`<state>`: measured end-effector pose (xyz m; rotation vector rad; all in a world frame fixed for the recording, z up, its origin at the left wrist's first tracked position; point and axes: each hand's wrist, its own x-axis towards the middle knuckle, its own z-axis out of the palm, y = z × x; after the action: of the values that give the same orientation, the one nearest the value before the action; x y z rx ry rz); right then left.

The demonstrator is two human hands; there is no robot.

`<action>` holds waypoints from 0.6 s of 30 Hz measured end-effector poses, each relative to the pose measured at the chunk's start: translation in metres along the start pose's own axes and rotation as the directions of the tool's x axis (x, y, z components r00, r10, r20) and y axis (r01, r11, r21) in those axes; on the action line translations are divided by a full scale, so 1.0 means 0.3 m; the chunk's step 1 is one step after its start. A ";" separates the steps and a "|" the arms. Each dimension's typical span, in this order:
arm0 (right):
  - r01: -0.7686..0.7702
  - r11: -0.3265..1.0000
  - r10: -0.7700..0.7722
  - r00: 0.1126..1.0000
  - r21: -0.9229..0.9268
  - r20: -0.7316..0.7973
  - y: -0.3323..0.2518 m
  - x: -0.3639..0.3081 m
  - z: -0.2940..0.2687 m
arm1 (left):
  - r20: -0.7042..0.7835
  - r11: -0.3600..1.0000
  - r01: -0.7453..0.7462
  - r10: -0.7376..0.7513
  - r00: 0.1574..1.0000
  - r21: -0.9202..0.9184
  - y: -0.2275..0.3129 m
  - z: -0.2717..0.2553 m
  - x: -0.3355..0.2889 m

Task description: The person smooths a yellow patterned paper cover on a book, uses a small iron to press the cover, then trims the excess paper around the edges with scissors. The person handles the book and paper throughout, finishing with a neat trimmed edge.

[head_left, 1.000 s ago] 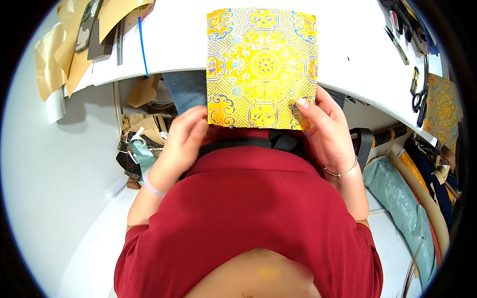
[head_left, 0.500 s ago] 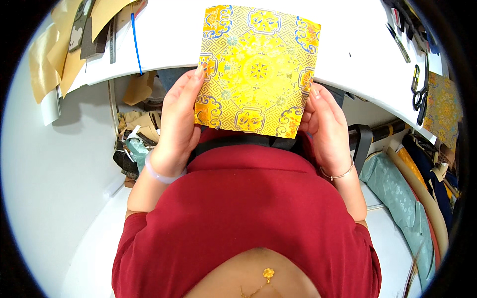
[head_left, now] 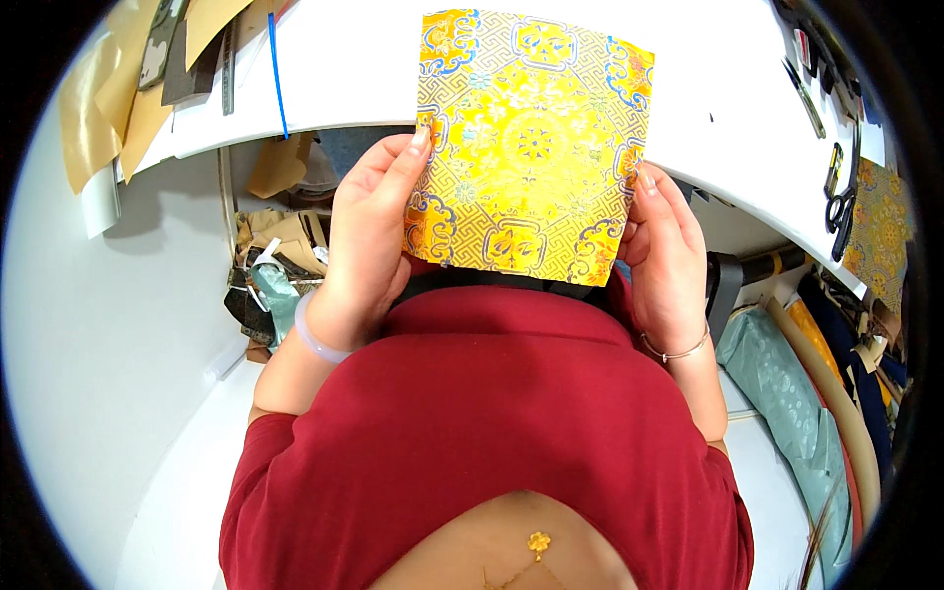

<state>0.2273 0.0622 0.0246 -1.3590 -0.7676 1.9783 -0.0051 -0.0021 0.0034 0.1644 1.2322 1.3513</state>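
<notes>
A square of yellow patterned brocade (head_left: 531, 147), with a round flower medallion in its middle and blue and orange scrollwork at its corners, is held up flat before me. My left hand (head_left: 379, 206) pinches its left edge, thumb on the front face and fingers behind. On the opposite edge my right hand (head_left: 667, 226) grips it the same way, a little lower. The piece tilts slightly, its right side lower. Most of my fingers are hidden behind it or curled under.
Behind the brocade stands a white table (head_left: 334, 69). A blue strip (head_left: 276, 79), a ruler (head_left: 229, 69) and brown paper (head_left: 98, 118) lie at its left. Black scissors (head_left: 839, 206) and a pen (head_left: 804, 98) lie at right. Rolled pale green fabric (head_left: 782, 393) leans below, and scraps (head_left: 280, 246) fill a bin.
Both hands and the brocade have shifted a little to the right in the view, and its lower edge sits slightly lower. The grip on both edges is the same.
</notes>
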 end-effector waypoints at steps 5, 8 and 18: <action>-0.012 1.000 0.014 0.999 0.028 -0.047 -0.001 -0.003 0.007 | -0.042 1.000 -0.002 0.002 0.999 0.006 -0.013 0.012 -0.002; 0.006 0.997 -0.003 0.999 0.074 -0.042 0.019 0.001 0.006 | -0.043 1.000 -0.019 0.019 0.999 -0.016 -0.016 0.012 -0.006; -0.012 0.998 0.015 0.999 0.065 -0.040 0.021 0.007 -0.002 | -0.005 0.999 -0.009 0.009 1.000 0.051 -0.024 -0.008 -0.006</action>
<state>0.2262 0.0598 0.0184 -1.3651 -0.6713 1.9628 -0.0018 -0.0070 -0.0017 0.2025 1.2720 1.3295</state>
